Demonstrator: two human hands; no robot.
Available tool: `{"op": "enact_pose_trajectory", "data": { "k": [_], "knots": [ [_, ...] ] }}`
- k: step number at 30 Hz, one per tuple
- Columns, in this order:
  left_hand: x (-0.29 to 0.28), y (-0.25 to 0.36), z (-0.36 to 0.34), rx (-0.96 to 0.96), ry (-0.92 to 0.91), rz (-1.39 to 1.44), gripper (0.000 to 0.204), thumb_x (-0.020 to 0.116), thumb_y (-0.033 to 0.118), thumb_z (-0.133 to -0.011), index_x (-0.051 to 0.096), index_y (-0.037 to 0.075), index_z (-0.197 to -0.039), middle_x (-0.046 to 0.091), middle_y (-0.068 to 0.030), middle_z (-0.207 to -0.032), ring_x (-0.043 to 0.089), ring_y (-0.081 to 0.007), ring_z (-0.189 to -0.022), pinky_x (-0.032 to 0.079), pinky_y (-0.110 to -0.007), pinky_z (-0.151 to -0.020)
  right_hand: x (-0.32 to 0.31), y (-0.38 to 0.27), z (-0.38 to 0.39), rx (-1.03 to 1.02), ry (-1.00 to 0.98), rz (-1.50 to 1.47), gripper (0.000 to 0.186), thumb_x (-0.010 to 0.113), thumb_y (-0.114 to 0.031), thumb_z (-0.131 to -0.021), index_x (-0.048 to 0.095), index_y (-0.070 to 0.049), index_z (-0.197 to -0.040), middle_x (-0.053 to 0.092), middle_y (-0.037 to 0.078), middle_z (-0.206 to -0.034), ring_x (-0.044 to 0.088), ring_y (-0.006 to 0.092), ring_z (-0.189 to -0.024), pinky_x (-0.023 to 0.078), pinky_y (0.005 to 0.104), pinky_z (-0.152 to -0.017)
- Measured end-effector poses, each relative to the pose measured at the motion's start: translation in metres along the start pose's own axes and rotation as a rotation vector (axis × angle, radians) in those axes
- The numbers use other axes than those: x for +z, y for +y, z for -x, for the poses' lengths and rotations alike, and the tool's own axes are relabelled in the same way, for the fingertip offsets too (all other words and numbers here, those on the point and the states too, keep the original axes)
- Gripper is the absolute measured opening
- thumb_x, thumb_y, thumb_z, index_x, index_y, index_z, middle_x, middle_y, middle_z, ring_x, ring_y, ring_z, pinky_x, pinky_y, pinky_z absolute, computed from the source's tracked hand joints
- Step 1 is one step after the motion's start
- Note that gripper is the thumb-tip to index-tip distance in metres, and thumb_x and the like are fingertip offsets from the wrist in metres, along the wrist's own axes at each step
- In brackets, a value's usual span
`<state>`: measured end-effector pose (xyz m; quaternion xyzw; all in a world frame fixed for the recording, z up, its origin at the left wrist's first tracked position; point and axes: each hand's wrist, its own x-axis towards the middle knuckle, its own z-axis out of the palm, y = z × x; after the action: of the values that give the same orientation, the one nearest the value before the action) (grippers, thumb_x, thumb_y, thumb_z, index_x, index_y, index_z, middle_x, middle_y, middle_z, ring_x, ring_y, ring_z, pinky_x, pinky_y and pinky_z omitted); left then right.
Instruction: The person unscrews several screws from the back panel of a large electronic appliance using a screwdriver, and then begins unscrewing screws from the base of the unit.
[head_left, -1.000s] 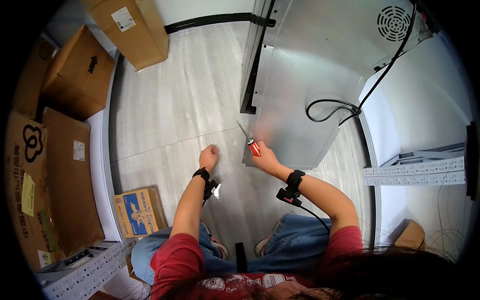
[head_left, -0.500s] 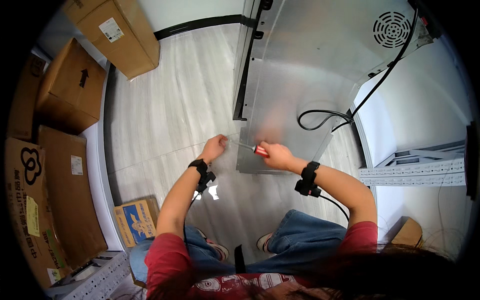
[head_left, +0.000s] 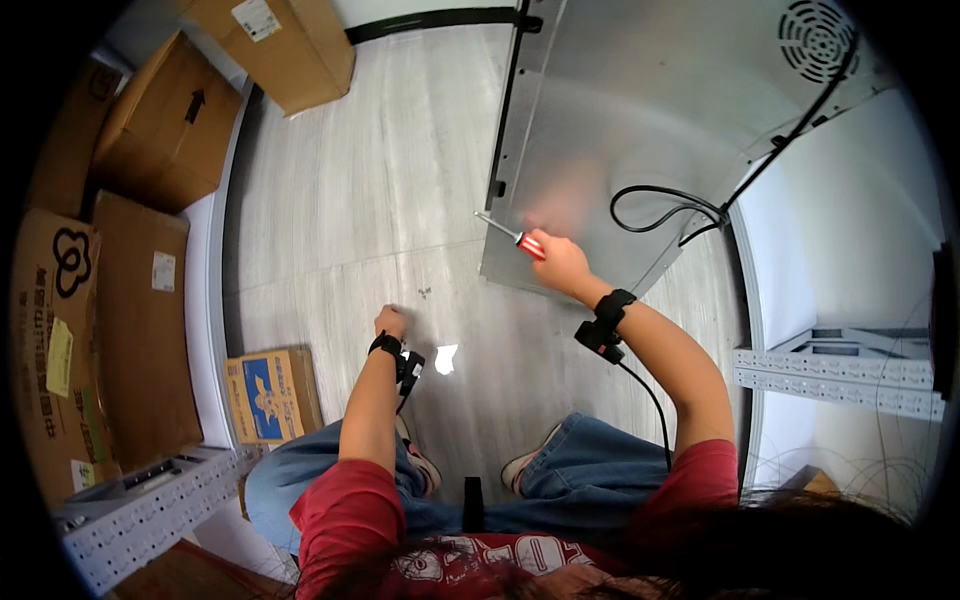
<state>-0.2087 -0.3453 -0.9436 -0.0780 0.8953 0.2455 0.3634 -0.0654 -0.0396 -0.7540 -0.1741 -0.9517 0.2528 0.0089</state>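
Observation:
My right hand [head_left: 561,264] is closed round the red-and-white handle of a screwdriver [head_left: 531,246]. Its metal shaft points up and left, with the tip in front of the lower left edge of a large metal appliance [head_left: 640,130]. Low over the floor, my left hand [head_left: 391,322] is closed with its fingers curled under, and whatever they hold is hidden. Just beyond it, a little cluster of small metal pieces, which look like screws [head_left: 425,293], lies on the floor. Both wrists wear black straps with small devices and cables.
A black power cord [head_left: 665,190] loops down the appliance's panel below a round vent [head_left: 818,40]. Cardboard boxes [head_left: 150,330] line the left side, with a smaller blue-labelled box [head_left: 270,395] nearer me. A perforated metal shelf beam [head_left: 840,380] is at the right.
My left hand has moved away from the screwdriver tip, down and toward me. The screwdriver has swung to point more upward. The small metal pieces on the floor have come into sight.

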Motion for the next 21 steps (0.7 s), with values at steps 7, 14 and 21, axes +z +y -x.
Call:
{"op": "enact_pose_trajectory", "data": {
  "k": [7,14,21],
  "knots": [
    [0.015,-0.031,0.051,0.302,0.221,-0.243,0.034,0.058,0.005,-0.071,0.049,0.004,-0.104,0.052,-0.0215,-0.097,0.054,-0.0375,-0.086,0.047,-0.04,-0.076,-0.001,0.024,-0.007,-0.005,0.091,0.049,0.017,0.052,-0.005,-0.067,0.048,-0.008,-0.083,0.06,0.014,-0.074,0.057,0.0365,-0.071,0.045,0.0463,-0.06],
    [0.024,-0.036,0.073,0.441,0.224,-0.219,0.042,0.067,0.002,-0.064,0.045,0.003,-0.1,0.052,-0.0207,-0.096,0.054,-0.0364,-0.086,0.046,-0.04,-0.075,0.003,0.036,-0.016,-0.08,0.124,0.044,0.016,0.052,-0.004,-0.067,0.048,-0.008,-0.082,0.059,0.013,-0.074,0.057,0.0349,-0.07,0.045,0.0448,-0.059],
    [0.037,-0.009,0.08,0.531,0.287,-0.163,0.018,0.059,-0.002,-0.068,0.052,0.0,-0.085,0.055,-0.0184,-0.089,0.054,-0.0342,-0.083,0.046,-0.039,-0.073,0.007,0.042,-0.015,-0.101,0.138,0.03,0.018,0.053,-0.005,-0.067,0.049,-0.008,-0.085,0.058,0.012,-0.075,0.056,0.0338,-0.071,0.044,0.0442,-0.059]
  ]
}}
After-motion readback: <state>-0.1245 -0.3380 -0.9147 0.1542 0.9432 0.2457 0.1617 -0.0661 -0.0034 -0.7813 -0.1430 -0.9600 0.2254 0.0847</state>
